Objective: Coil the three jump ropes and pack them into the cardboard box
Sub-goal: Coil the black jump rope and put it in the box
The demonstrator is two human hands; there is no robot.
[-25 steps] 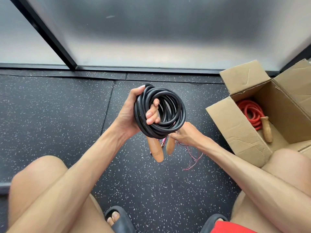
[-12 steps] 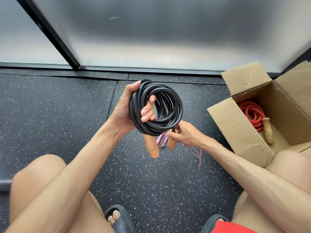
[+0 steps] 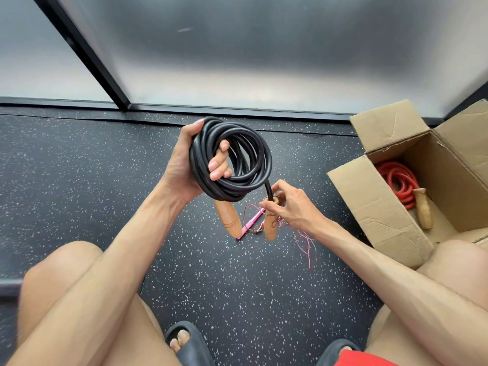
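Black rope (image 3: 229,187): smooth rubber, faint sheen. Its wooden handles (image 3: 227,217): polished, warm brown, with fine incised rings. Red rope (image 3: 396,178): matt rubber. Cardboard box (image 3: 369,207): plain brown paperboard, matt, creased. Pink handle (image 3: 250,224): smooth, plastic-looking. Floor (image 3: 79,167): dark speckled rubber, grainy, matt.

Gym: speckled rubber floor (image 3: 79,180), frosted glass wall (image 3: 264,48).

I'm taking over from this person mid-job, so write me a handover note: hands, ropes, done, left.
Left hand grips the coiled black rope.
Right hand pinches its free-end wooden handle.
Red rope lies coiled in the cardboard box.
Pink rope lies uncoiled on the floor.
Done: red packed, black coiled.
Left: box the black; coil and box the pink.
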